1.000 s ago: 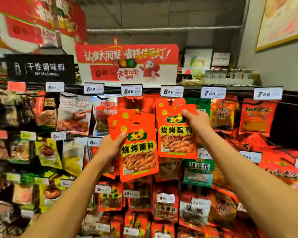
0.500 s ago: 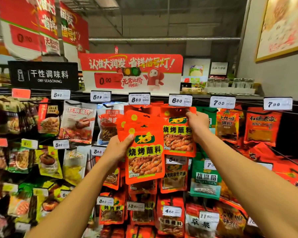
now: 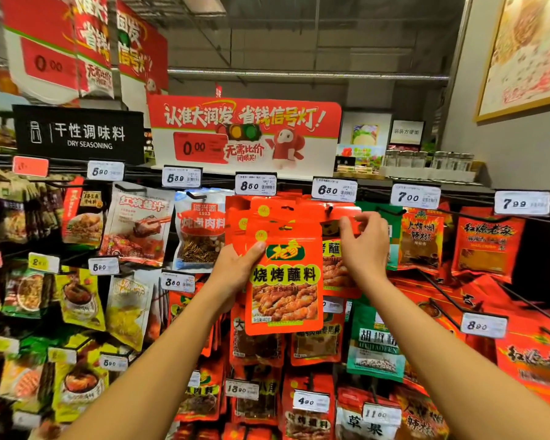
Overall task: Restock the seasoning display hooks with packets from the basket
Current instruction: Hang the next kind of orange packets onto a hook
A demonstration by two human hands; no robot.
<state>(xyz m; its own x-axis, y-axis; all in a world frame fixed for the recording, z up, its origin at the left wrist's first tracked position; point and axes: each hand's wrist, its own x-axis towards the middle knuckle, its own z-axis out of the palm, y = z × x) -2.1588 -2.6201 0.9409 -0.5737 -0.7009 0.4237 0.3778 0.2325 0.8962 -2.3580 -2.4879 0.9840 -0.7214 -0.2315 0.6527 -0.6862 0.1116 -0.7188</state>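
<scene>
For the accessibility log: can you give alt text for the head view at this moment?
Left hand grips a stack of orange barbecue seasoning packets while the right hand pinches the top of one packet at a display hook under the 6.80 price tag. Other hanging seasoning packets surround them, below a black "Dry Seasoning" sign.

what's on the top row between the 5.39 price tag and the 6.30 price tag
In the head view, the 8.50 price tag sits between the 5.39 tag and the 6.30 tag.
</scene>
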